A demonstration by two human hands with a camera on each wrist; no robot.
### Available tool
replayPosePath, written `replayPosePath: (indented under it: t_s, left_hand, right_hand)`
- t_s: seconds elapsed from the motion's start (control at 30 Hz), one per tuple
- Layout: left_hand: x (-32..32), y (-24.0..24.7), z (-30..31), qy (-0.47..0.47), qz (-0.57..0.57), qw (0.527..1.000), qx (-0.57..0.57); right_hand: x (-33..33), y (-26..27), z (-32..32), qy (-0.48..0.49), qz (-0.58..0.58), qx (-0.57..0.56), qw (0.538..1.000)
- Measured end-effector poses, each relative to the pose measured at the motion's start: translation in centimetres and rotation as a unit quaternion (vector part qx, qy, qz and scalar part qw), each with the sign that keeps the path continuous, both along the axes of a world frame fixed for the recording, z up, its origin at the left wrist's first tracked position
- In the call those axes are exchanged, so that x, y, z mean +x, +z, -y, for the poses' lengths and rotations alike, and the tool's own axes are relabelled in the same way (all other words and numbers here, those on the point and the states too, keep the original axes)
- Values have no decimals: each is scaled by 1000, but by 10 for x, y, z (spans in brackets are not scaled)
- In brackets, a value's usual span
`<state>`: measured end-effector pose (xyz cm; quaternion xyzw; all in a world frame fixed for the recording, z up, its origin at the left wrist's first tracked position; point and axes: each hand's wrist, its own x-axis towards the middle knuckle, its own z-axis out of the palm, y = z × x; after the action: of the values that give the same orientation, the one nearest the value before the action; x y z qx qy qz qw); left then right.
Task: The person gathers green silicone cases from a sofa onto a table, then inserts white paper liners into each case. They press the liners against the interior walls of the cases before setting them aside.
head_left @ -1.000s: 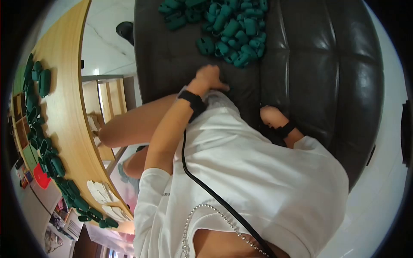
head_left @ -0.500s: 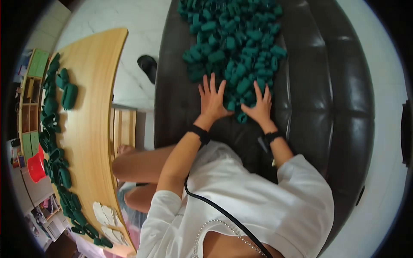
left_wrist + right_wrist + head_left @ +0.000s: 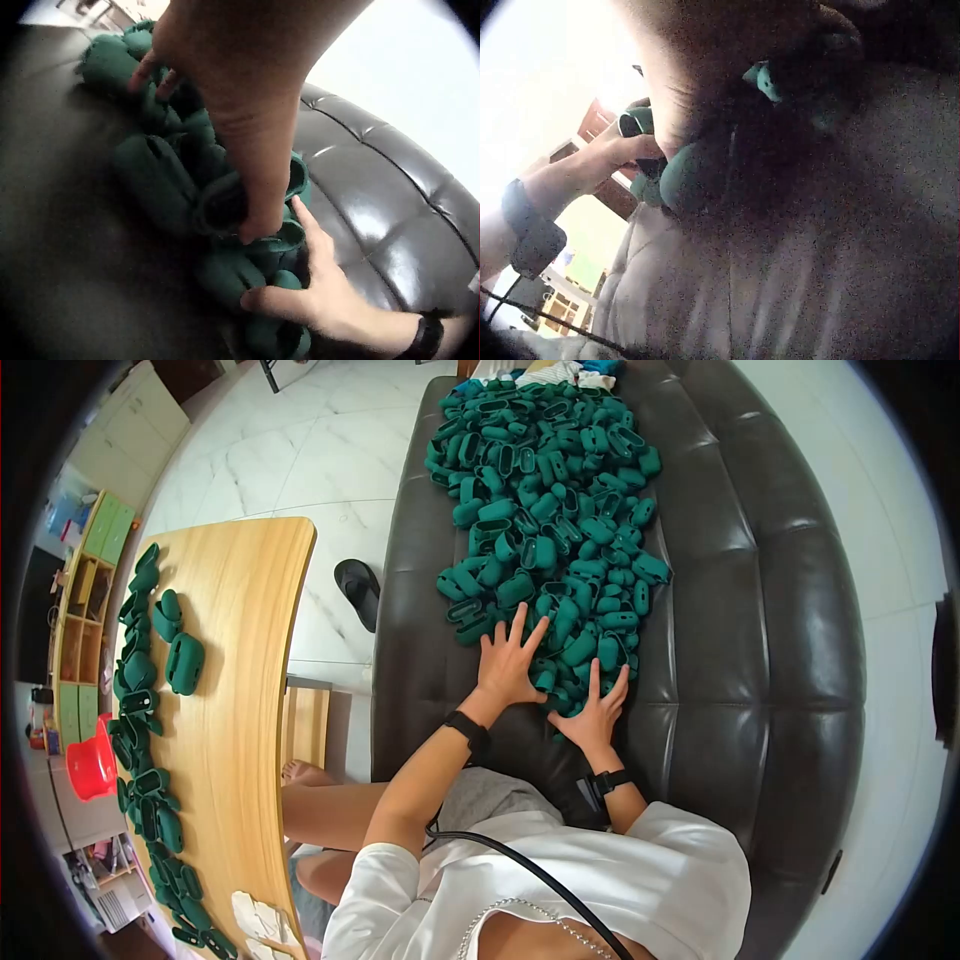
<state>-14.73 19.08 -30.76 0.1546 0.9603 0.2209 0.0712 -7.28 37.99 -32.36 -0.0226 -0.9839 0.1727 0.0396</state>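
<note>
A large heap of dark green, hollow earbud case covers (image 3: 545, 510) lies on a black padded leather seat (image 3: 750, 620). My left hand (image 3: 510, 665) rests on the left side of the heap's near end, its fingers spread. Opposite it, my right hand (image 3: 595, 715) touches the right side of that end, with the fingers stretched forward. Several covers (image 3: 570, 680) lie between the two thumbs. In the left wrist view, the right hand's thumb and fingers (image 3: 319, 251) lie straight along the nearest covers (image 3: 229, 277). The right wrist view is dark, with one cover (image 3: 686, 180) beside the hand.
A wooden table (image 3: 235, 690) on the left carries a row of green covers (image 3: 150, 790) along its far side and white pieces (image 3: 262, 920) near its front. A black slipper (image 3: 358, 592) lies on the floor between. Cloths (image 3: 560, 374) are behind the heap.
Both hands have gone from near the body forward to the heap's near end, onto its two sides. The head view has shifted, showing more of the heap.
</note>
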Motion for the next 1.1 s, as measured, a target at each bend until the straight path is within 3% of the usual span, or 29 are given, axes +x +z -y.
replayPosePath:
  t_s: [0.13,0.23,0.27,0.37,0.4,0.43,0.47,0.53,0.6,0.67,0.73,0.83,0.87,1.0,1.1]
  left_hand:
    - [-4,27,3,37,-73,993,-83]
    - [-20,37,12,106,56,990,-73]
    - [-27,29,18,100,68,992,-46]
    - [-45,12,35,94,62,989,95]
    - [-52,3,41,92,34,987,124]
    - [-57,-5,42,89,7,984,156]
    - [-58,-8,40,90,3,978,187]
    - [-51,-7,19,23,20,992,123]
    - [-49,-10,1,8,-2,996,86]
    - [-54,-17,3,-17,-5,991,134]
    - [-56,-30,15,-33,-18,970,240]
    - [-51,-25,15,-30,90,961,261]
    - [-48,-21,12,-26,103,959,264]
    - [-27,-28,1,-31,119,919,374]
    - [-6,-20,-2,-37,127,915,382]
  right_hand:
    - [-27,33,-11,6,-11,43,999]
    - [-66,8,-43,91,-90,-105,986]
    - [-75,3,-52,120,-99,-106,982]
    - [-90,15,-72,85,40,-371,924]
    - [-106,-7,-94,102,43,-377,919]
    - [-113,-4,-96,66,163,-367,914]
    - [-122,-6,-93,92,158,-324,928]
    - [-130,-15,-89,162,103,-256,947]
    - [-122,-4,-80,161,97,-314,931]
    - [-112,-11,-73,177,79,-351,916]
    - [-97,-5,-53,111,156,-445,875]
    - [-106,-20,-56,1,213,-461,861]
    - [-112,-39,-67,-15,247,-499,830]
    - [-105,-6,-62,8,314,-575,755]
    - [-87,9,-56,35,326,-609,722]
